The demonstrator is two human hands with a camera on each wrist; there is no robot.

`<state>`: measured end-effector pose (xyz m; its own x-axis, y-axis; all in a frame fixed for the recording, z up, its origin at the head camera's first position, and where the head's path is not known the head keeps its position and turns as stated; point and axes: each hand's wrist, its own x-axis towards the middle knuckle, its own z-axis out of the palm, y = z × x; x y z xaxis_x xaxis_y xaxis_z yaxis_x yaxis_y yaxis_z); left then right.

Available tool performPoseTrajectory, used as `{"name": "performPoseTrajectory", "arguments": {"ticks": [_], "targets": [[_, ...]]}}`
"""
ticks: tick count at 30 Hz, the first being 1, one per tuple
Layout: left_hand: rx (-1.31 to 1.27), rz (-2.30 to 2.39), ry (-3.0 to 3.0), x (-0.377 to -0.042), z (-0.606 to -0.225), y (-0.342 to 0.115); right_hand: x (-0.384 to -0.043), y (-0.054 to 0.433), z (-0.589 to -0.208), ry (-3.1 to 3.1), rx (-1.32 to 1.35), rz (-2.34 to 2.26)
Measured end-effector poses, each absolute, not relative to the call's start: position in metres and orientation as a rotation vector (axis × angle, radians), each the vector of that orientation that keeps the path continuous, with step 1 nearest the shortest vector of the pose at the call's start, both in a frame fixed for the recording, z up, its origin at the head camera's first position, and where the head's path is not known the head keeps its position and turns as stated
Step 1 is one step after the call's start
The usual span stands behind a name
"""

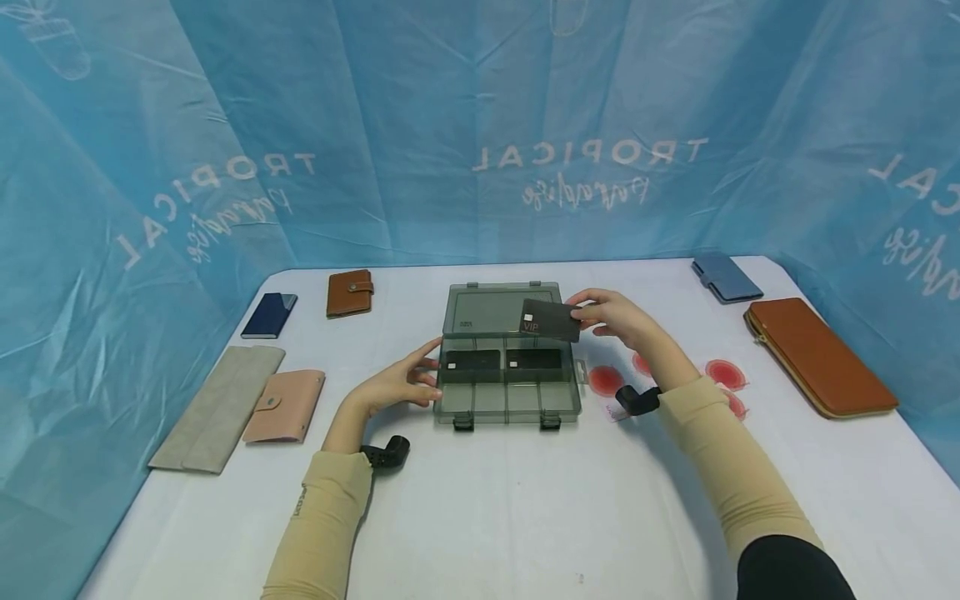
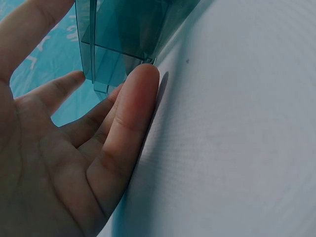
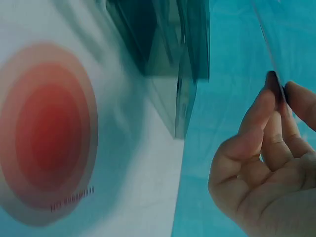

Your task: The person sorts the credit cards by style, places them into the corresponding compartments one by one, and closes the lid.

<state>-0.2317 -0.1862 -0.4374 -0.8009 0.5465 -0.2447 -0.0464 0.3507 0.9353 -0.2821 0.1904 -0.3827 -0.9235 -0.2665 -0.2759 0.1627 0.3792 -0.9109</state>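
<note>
A clear grey compartment box point(image 1: 507, 406) lies open on the white table, its lid point(image 1: 480, 310) flat behind it. Two black cards point(image 1: 472, 364) point(image 1: 534, 362) lie in its rear compartments. My right hand point(image 1: 611, 315) pinches a third black card point(image 1: 551, 320) marked VIP and holds it above the box's right rear part; in the right wrist view the card's thin edge point(image 3: 270, 49) shows between thumb and fingers. My left hand point(image 1: 401, 382) rests with straight fingers against the box's left side; the left wrist view shows the fingertips point(image 2: 143, 84) by the box corner point(image 2: 106, 54).
At the left lie a navy card case point(image 1: 268, 315), a brown wallet point(image 1: 349, 292), a grey long wallet point(image 1: 219, 406) and a pink wallet point(image 1: 286, 405). A blue wallet point(image 1: 726, 277) and a tan long wallet point(image 1: 817, 356) lie at the right. Red round marks point(image 1: 606, 379) dot the table.
</note>
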Motion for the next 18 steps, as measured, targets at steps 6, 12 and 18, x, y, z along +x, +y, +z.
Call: {"name": "performPoseTrajectory", "arguments": {"ticks": [6, 12, 18], "targets": [[0.433, 1.479, 2.079, -0.232, -0.438, -0.186, -0.275, 0.176, -0.386, 2.392, -0.252, -1.344], [0.433, 1.478, 2.083, -0.231, -0.438, -0.185, -0.270, 0.166, -0.390, 2.481, -0.370, -1.167], [0.430, 1.477, 2.084, -0.232, -0.438, -0.185, -0.266, 0.162, -0.394, 2.562, -0.454, -1.023]]}}
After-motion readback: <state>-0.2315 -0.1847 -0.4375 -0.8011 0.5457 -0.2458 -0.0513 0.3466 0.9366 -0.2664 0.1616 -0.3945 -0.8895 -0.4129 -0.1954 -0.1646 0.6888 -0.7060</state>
